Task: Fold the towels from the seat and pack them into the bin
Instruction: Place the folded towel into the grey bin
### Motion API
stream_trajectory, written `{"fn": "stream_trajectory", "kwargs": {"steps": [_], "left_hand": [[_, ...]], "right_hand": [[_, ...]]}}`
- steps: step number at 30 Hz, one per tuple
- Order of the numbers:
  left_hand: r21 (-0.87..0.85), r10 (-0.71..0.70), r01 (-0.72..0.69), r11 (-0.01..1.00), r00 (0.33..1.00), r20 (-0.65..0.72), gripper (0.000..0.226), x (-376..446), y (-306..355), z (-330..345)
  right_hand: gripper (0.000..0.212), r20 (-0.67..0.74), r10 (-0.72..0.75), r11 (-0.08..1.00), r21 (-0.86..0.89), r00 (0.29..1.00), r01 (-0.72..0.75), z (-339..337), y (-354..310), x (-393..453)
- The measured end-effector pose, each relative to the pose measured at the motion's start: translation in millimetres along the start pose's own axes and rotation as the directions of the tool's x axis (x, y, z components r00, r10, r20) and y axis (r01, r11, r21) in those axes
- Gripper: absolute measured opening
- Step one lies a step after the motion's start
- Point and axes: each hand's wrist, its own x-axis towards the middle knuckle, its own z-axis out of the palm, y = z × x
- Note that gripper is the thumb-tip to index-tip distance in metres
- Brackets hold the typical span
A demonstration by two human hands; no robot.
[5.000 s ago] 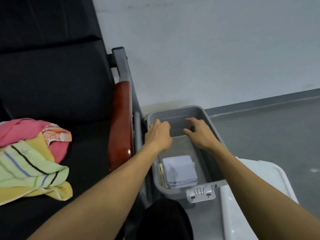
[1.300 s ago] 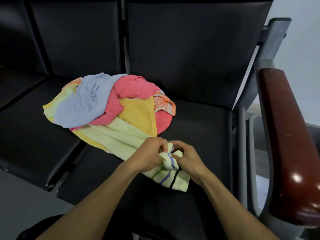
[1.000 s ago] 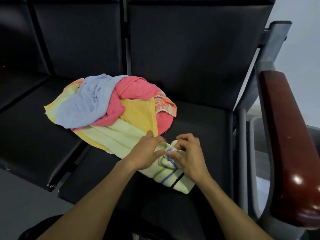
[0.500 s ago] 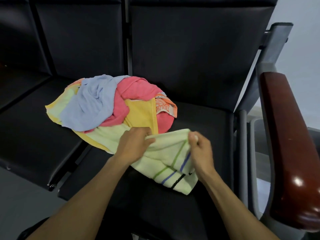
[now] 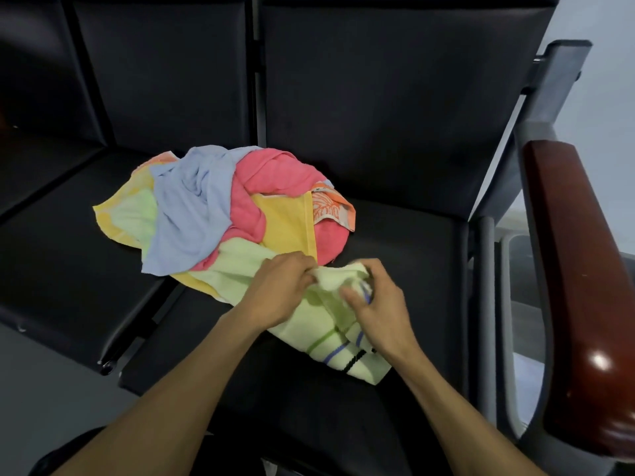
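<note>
Pale green striped towel (image 5: 319, 324) lies on the black seat (image 5: 405, 235) toward its front edge, one end tucked under the heap of towels (image 5: 220, 214) at mid-seat; likely drawn forward for clear folding room. Left hand (image 5: 278, 290) pinches the towel's upper hem, fingers curled over the cloth. Right hand (image 5: 378, 304) grips a bunched fold just beside it, fingers closed round the fabric. Hands close together, probably hunting an edge or corner. Bin (image 5: 522, 269) barely visible past the seat's right edge, beyond the wooden armrest (image 5: 577, 286).
</note>
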Motion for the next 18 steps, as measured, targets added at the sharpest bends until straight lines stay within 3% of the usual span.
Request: {"fn": "stream_trajectory", "kwargs": {"steps": [1, 2, 4, 6, 8, 10, 11, 13, 15, 16, 18], "left_hand": [[-0.096, 0.07, -0.068, 0.993, 0.997, 0.022, 0.011, -1, 9, 0], [-0.191, 0.12, -0.109, 0.976, 0.992, 0.043, 0.008, -2, 16, 1], [-0.292, 0.131, -0.112, 0.95, 0.99, 0.046, 0.006, -3, 19, 6], [-0.18, 0.074, -0.066, 0.981, 0.997, 0.037, 0.027, -2, 10, 12], [0.054, 0.011, -0.015, 0.998, 0.998, 0.067, 0.036, -3, 2, 16], [0.186, -0.009, 0.005, 0.983, 1.0, 0.022, 0.027, -2, -1, 16], [0.165, 0.006, -0.003, 0.986, 1.0, -0.021, 0.019, -1, 1, 14], [-0.074, 0.044, -0.049, 0.996, 0.997, -0.062, 0.007, -1, 8, 8], [-0.348, 0.049, -0.045, 0.936, 0.999, 0.004, 0.011, -1, 15, 3], [-0.415, 0.046, -0.03, 0.909, 0.999, 0.029, 0.011, -1, 18, 1], [-0.422, 0.007, 0.002, 0.907, 1.0, 0.021, 0.011, -1, 16, 2]], "right_hand": [[0.032, 0.115, -0.003, 1.0, -0.021, 0.993, 0.005, 2, -2, -3], [0.032, 0.164, -0.021, 0.999, -0.032, 0.986, 0.026, 4, -1, -3], [0.006, 0.063, -0.076, 0.997, 0.0, 0.995, 0.077, 4, -3, -1], [0.016, -0.112, -0.063, 0.993, 0.09, 0.992, 0.074, 3, -4, -1], [0.016, -0.19, -0.027, 0.983, 0.174, 0.981, 0.06, 0, -6, 1], [0.018, -0.232, 0.016, 0.987, 0.158, 0.973, 0.021, -3, -4, 3], [0.017, -0.248, 0.035, 0.992, 0.128, 0.968, -0.003, -4, -3, 4], [0.01, -0.182, 0.03, 0.998, 0.065, 0.983, -0.018, -8, -1, 4], [0.046, 0.001, 0.002, 0.998, 0.055, 1.0, -0.002, -8, 0, 3], [0.046, 0.05, -0.024, 0.997, 0.072, 0.998, 0.02, -7, 0, 4], [0.019, 0.014, -0.064, 0.995, 0.071, 0.998, 0.063, -6, -2, 5]]}}
